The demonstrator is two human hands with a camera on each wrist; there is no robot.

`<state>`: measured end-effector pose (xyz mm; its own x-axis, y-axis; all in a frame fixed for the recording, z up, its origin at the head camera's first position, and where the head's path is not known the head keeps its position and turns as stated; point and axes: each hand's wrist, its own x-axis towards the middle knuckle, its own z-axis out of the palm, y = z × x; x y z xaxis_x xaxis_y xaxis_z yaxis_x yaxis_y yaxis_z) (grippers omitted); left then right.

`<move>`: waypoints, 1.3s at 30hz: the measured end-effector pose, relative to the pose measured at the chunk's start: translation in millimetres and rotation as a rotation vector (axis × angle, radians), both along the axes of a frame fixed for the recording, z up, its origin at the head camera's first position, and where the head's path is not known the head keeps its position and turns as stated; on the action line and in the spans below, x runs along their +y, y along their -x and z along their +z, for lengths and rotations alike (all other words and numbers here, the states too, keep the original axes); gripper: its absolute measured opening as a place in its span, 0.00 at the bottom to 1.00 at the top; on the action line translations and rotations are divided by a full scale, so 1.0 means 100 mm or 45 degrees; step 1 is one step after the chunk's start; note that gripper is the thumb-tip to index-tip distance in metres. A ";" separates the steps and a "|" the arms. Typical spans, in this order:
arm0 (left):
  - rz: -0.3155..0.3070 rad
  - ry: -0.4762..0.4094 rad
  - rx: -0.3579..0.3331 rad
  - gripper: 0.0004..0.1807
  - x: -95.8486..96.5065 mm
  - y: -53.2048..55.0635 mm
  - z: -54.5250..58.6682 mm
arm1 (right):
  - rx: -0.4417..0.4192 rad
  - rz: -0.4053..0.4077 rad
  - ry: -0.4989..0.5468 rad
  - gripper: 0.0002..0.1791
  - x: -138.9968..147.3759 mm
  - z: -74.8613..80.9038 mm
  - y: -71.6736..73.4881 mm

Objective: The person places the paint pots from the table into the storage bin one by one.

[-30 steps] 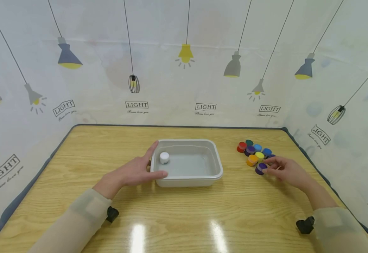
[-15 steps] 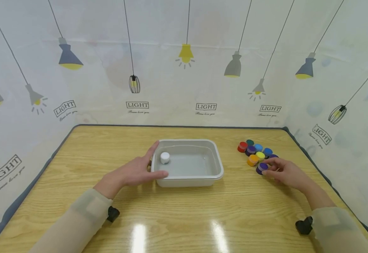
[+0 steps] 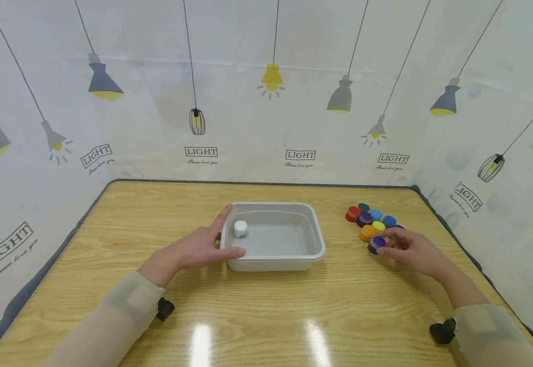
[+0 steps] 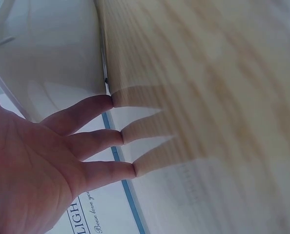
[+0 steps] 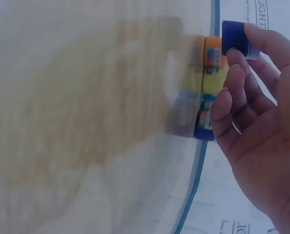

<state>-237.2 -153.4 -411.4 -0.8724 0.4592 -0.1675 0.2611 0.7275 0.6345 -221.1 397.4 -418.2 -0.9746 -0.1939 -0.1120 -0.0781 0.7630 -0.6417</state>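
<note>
My right hand (image 3: 420,252) pinches a small paint pot with a dark purple lid (image 3: 377,242) between thumb and fingertips. In the right wrist view this purple pot (image 5: 235,36) sits raised off the wood, above its neighbours. At the left end of a light grey plastic box (image 3: 275,258), my left hand (image 3: 197,248) lies with the thumb over the near rim and the index finger along the far left corner. The left wrist view shows its other fingers (image 4: 93,139) straight, tips on the tabletop. Inside the box, at the left, stands a white paint pot (image 3: 240,228).
Several paint pots cluster at the right: red (image 3: 352,213), orange (image 3: 367,233), yellow (image 3: 378,225), light blue (image 3: 375,214), dark green (image 3: 364,207) and others. The wooden table (image 3: 266,311) ends at a lamp-printed backdrop (image 3: 248,102) behind and at both sides.
The purple paint pot in my right hand has shifted slightly left relative to the cluster. My left hand and the box stay put; the head view has turned a little.
</note>
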 end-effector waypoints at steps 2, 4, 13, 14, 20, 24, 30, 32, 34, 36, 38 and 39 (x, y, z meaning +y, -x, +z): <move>-0.005 -0.008 -0.001 0.69 0.00 0.00 0.01 | 0.028 0.024 0.012 0.26 -0.06 0.05 -0.01; -0.006 -0.013 -0.005 0.69 0.00 0.00 0.01 | 0.060 0.060 0.024 0.25 -0.14 0.11 -0.02; -0.004 -0.016 -0.025 0.70 0.00 0.02 0.00 | 0.127 0.146 0.130 0.21 -0.59 0.42 0.02; -0.004 -0.016 -0.025 0.70 0.00 0.02 0.00 | 0.130 0.157 0.137 0.21 -0.65 0.46 0.03; -0.006 -0.011 -0.026 0.70 0.00 0.02 0.00 | 0.137 0.206 0.167 0.20 -0.99 0.65 0.10; -0.006 -0.002 -0.026 0.70 0.00 0.02 0.00 | 0.144 0.249 0.198 0.20 -1.16 0.68 0.16; -0.007 -0.007 -0.024 0.70 0.00 0.03 0.00 | 0.121 0.322 0.235 0.19 -1.42 0.63 0.28; -0.008 -0.014 -0.029 0.70 0.00 0.03 0.00 | 0.112 0.344 0.234 0.20 -1.52 0.61 0.32; -0.009 -0.018 -0.031 0.70 0.00 0.02 0.01 | 0.093 0.359 0.233 0.20 -1.63 0.60 0.35; -0.011 -0.023 -0.034 0.70 0.00 0.02 0.01 | 0.080 0.376 0.237 0.20 -1.73 0.58 0.39; -0.007 -0.021 -0.037 0.70 0.00 0.02 0.01 | 0.057 0.388 0.242 0.19 -1.84 0.57 0.41; -0.006 -0.019 -0.037 0.70 0.00 0.02 0.01 | 0.052 0.396 0.244 0.19 -1.89 0.56 0.43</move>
<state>-238.7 -153.1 -410.6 -0.8652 0.4657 -0.1859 0.2457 0.7169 0.6524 -263.8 208.4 -361.8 -0.8688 -0.4951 -0.0069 -0.3159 0.5650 -0.7622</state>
